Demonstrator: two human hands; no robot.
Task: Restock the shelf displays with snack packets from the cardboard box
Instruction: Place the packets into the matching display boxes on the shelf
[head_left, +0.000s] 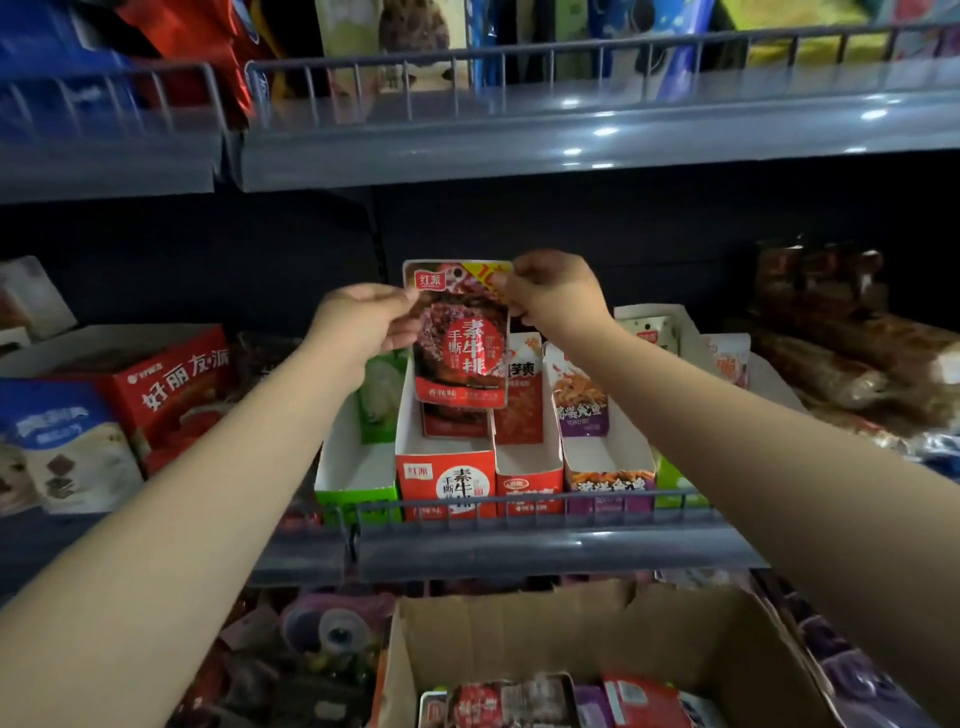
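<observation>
Red foil identifies the snack packet (460, 332), which is held upright by both hands above the red display tray (445, 470) on the middle shelf (561, 545). The left hand (363, 325) pinches the packet's upper left edge between curled fingers and thumb; the right hand (550, 288) pinches its top right corner in the same way. The packet's lower edge hangs just above the tray opening, over a matching packet (453, 422) already standing at the tray's rear. Risk one: both grips sit high on a limp pouch, so the bottom edge may catch on the rear packet or the tray wall and fold instead of sliding in. Risk two: the neighbouring orange-red packet (521, 400) in the next tray (530, 480) stands just beside the right edge; a sideways drift could seat the packet in the wrong tray or tip that neighbour. Risk three: early release would probably let the packet fall flat or face-down, or over the wire rail (519, 501) at the shelf's front edge toward the cardboard box (571, 629) below.
</observation>
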